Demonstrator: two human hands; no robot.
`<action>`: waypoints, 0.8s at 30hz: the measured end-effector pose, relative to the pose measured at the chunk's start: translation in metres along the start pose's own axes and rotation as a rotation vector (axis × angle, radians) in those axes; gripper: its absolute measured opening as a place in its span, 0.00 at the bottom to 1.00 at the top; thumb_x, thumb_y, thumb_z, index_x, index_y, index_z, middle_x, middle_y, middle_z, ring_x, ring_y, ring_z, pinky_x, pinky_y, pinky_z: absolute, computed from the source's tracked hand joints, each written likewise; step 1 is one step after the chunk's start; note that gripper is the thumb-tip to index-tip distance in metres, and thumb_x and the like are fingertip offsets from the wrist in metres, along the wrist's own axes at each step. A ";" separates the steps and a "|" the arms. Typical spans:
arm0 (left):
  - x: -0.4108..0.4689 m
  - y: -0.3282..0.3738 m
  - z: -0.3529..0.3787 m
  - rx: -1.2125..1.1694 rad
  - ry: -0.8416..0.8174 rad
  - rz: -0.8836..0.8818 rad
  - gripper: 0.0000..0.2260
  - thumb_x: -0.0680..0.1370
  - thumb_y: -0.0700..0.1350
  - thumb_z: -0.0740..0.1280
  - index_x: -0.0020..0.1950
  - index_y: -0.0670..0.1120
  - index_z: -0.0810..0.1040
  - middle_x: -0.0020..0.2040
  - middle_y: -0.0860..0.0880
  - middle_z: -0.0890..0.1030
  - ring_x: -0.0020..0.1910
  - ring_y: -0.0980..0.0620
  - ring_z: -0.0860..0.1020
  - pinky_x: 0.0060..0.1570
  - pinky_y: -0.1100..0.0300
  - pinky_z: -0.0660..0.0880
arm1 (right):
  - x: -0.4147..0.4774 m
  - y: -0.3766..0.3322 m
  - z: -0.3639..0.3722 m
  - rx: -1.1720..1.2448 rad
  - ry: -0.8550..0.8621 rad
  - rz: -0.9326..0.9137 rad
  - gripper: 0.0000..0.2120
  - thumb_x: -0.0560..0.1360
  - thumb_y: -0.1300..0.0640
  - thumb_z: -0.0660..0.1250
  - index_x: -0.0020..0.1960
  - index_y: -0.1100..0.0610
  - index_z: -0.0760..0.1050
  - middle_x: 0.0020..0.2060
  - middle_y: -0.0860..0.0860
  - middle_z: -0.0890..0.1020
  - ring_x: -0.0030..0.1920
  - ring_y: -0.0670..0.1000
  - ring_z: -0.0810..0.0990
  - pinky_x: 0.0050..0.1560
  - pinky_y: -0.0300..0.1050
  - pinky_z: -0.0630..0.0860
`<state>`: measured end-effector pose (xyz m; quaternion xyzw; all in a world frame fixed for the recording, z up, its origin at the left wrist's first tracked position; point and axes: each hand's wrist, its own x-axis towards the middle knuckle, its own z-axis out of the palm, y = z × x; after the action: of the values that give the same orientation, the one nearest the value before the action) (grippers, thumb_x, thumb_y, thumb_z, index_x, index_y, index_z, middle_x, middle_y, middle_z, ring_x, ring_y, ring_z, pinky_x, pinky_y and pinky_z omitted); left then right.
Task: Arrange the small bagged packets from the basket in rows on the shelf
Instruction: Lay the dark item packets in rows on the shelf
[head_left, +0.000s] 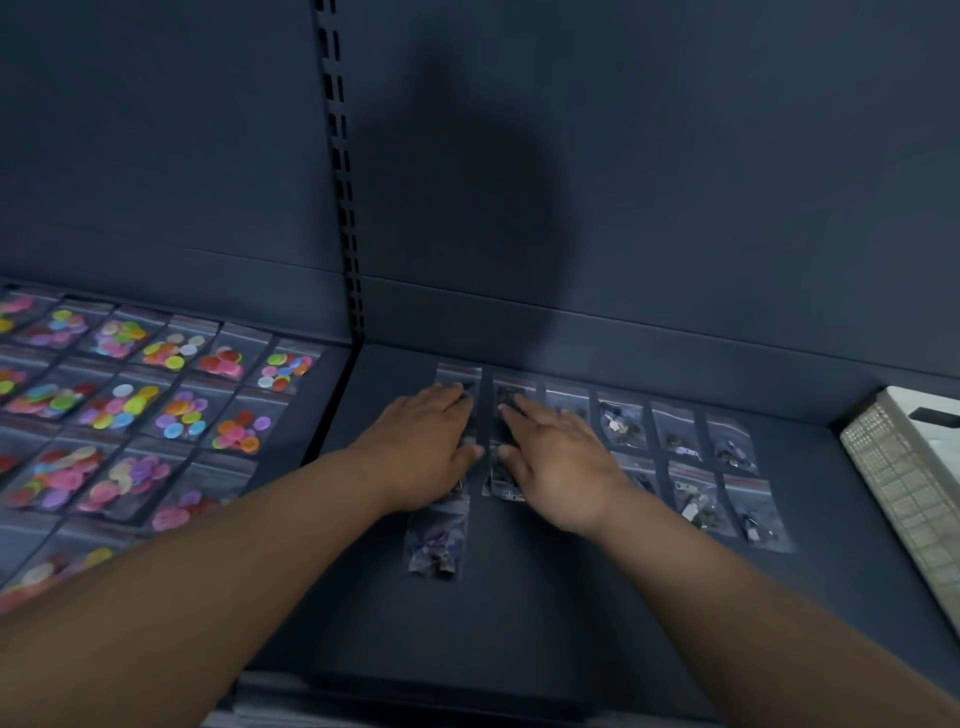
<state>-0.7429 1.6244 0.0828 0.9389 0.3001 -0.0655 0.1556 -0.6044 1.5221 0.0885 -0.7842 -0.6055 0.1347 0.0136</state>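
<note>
Both hands are laid flat, fingers spread and gripping nothing – left hand (426, 447) and right hand (558, 457) pressed on neighbouring packets (621, 423), long axes running near-to-far. 1 stray packet (436, 545) is left just nearer, under the left wrist – basket (904, 483) far right.

Small clear bagged packets (623, 423) of dark metal bits lay flat in two rows on the dark shelf (545, 613), one extra packet (436, 543) starting a third row at left, pale perforated basket (904, 478) resting at the shelf's right edge.
</note>
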 end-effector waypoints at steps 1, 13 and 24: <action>0.001 0.000 0.000 0.000 0.003 0.001 0.30 0.81 0.57 0.53 0.78 0.45 0.47 0.79 0.48 0.46 0.77 0.50 0.46 0.75 0.54 0.46 | 0.000 0.000 0.000 0.001 0.002 -0.003 0.27 0.81 0.47 0.51 0.77 0.53 0.51 0.77 0.50 0.51 0.76 0.49 0.50 0.73 0.43 0.41; -0.024 0.004 -0.011 -0.038 0.094 0.078 0.26 0.82 0.52 0.53 0.78 0.46 0.51 0.78 0.49 0.50 0.77 0.53 0.48 0.73 0.60 0.45 | -0.020 -0.004 -0.003 0.048 0.101 -0.063 0.26 0.81 0.49 0.53 0.76 0.54 0.54 0.77 0.51 0.53 0.76 0.50 0.53 0.74 0.42 0.45; -0.050 0.002 0.015 -0.071 0.058 0.163 0.17 0.81 0.51 0.54 0.67 0.47 0.69 0.70 0.49 0.67 0.69 0.52 0.65 0.70 0.60 0.60 | -0.059 -0.018 0.012 -0.007 0.007 -0.041 0.26 0.81 0.49 0.52 0.76 0.55 0.53 0.76 0.51 0.56 0.75 0.52 0.55 0.73 0.42 0.47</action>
<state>-0.7823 1.5906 0.0801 0.9555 0.2293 -0.0148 0.1848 -0.6376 1.4692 0.0913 -0.7722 -0.6217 0.1297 0.0158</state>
